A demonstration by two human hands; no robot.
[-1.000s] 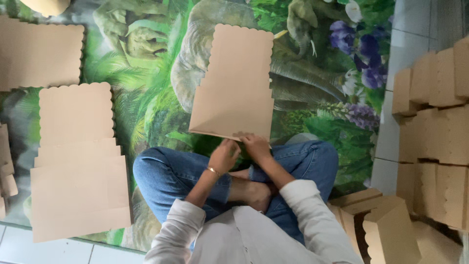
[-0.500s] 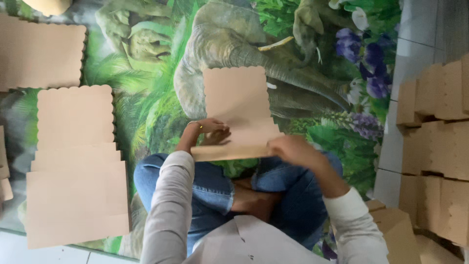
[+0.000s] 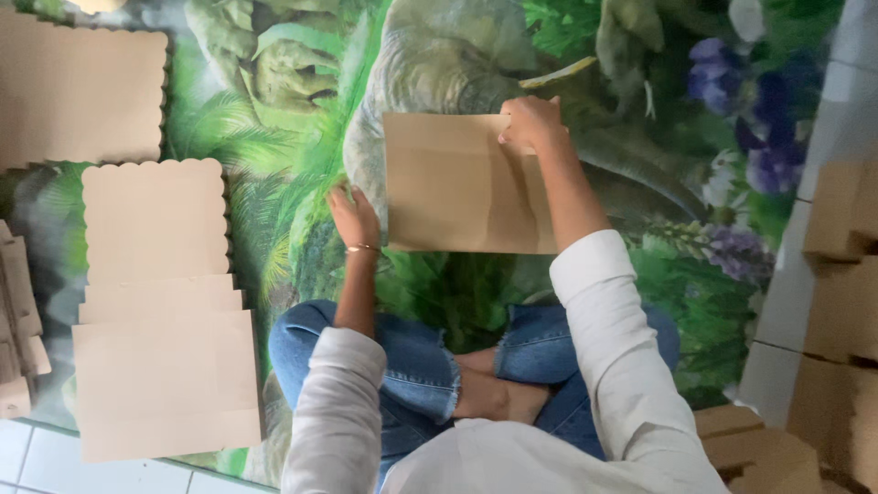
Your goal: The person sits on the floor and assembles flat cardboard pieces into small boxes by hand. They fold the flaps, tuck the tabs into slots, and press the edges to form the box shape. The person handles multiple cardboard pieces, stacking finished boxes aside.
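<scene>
A brown cardboard sheet is laid flat on a floor mat with a jungle picture of green leaves, big grey animals and purple flowers. The sheet is seen just in front of the crossed legs in blue jeans. The right hand is placed on the far right corner of the sheet, with the fingers curled and pressed down on the edge; whether the edge is pinched cannot be told. The left hand is rested on the mat just beside the near left side of the sheet, with the fingers spread a little and nothing held in it. A thin bracelet is worn on the left wrist. Long white sleeves are worn on both arms. To the left, a pile of flat cardboard sheets with wavy edges is laid on the mat, well apart from the hands. One more flat cardboard piece is seen farther away at the top left. On the right, folded cardboard boxes are stacked on the white tiled floor, and more boxes are seen near the right knee.
</scene>
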